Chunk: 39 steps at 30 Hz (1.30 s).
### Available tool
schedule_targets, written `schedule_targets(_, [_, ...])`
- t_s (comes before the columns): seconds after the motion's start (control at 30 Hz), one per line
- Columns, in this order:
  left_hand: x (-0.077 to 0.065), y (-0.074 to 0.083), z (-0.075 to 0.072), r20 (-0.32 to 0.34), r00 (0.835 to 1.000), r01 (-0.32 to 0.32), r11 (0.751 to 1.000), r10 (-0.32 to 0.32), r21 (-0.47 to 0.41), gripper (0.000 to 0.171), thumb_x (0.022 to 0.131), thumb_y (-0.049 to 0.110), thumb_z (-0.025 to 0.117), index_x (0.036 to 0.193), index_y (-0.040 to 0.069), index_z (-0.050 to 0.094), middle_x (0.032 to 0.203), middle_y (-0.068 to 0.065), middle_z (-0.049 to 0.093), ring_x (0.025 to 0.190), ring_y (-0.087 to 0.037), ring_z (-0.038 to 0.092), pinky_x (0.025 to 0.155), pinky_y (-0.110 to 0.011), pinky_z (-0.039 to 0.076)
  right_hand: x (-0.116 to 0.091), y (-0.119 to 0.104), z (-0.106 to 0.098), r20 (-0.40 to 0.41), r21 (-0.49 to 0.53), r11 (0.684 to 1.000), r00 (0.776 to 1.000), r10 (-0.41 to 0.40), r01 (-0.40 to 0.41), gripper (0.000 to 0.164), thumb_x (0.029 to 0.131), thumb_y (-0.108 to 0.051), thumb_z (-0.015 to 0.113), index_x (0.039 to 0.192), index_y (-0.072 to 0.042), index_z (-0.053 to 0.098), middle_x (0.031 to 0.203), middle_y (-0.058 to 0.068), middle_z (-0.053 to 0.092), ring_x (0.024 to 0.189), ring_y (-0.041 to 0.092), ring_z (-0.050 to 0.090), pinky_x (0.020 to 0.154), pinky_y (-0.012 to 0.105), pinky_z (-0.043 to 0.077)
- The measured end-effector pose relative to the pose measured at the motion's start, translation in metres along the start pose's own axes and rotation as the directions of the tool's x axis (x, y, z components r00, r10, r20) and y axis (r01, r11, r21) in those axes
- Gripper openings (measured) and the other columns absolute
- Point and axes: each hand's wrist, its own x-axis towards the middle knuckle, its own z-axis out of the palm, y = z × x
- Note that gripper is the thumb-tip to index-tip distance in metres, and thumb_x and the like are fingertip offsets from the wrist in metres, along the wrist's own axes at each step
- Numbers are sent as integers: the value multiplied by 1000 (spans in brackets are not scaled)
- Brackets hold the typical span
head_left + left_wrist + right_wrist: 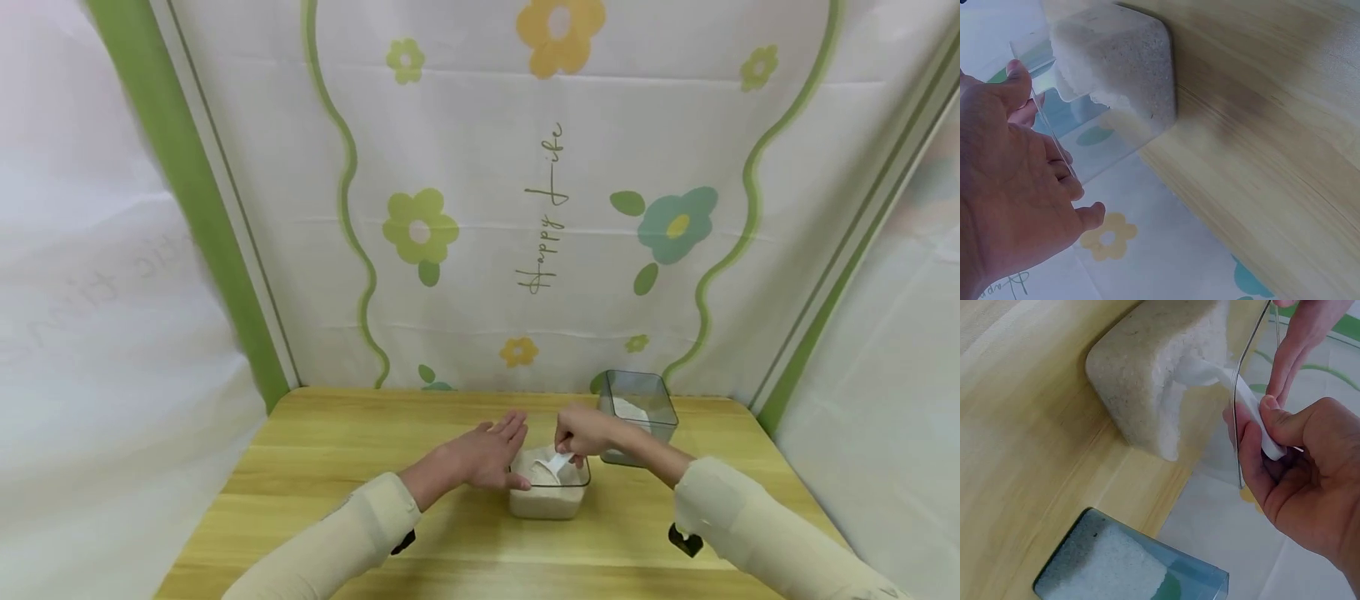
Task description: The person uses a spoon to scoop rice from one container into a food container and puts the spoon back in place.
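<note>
A clear square container holds a pale, grainy material and stands on the wooden table. My right hand pinches the handle of a white scoop between thumb and fingers. The scoop's bowl sits in the pale material, partly sunk in it. On the container's left side, my left hand rests at the rim with its fingers stretched out, the thumb near the front edge. In the left wrist view the left hand lies along the clear rim.
Behind and right of the clear container stands a grey-blue transparent container partly filled with white material; my right forearm passes in front of it. The wooden table ends at a flower-printed white curtain, with more white curtain at both sides.
</note>
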Motion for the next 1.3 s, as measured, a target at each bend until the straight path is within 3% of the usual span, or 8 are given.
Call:
schedule_targets(0.17, [1,2,2,-5,1000,0,1000,0,6,91,96,69,40,161,11,16,170,-5,3,157,-18,6,123,-41,27,-10,6,-2,17,226,970,996,84,-86,34,95,5,57,64,6,70,57,16,67,52,16,70,53,28,57])
schedule_targets(0.3, [2,2,1,-4,1000,3,1000,-3,0,92,96,69,42,161,10,16,170,-5,3,157,-19,5,123,-42,26,-17,11,-3,13,355,921,986,166,-160,28,96,3,57,78,5,77,65,14,71,55,10,69,60,27,59])
schedule_targets(0.67, [3,1,0,-8,1000,-1,1000,1,-12,93,94,69,44,161,10,16,170,-5,4,157,-19,7,123,-42,26,-44,17,3,-24,549,815,971,240,-188,25,98,1,56,84,12,73,65,6,69,57,3,63,53,13,47])
schedule_targets(0.9, [2,1,-1,-5,1000,-5,1000,5,-27,94,95,69,45,161,9,16,170,-6,5,157,-19,6,123,-42,25,-60,18,9,-56,666,722,953,298,-187,25,100,-2,53,96,16,71,75,6,69,65,7,65,60,17,54])
schedule_targets(1.3, [1,1,-1,13,1000,-4,999,4,-44,93,95,68,43,162,11,14,170,-4,2,157,-19,4,124,-43,24,-76,29,21,-63,798,579,933,354,-166,27,100,1,50,108,24,62,79,4,69,70,6,67,63,16,56])
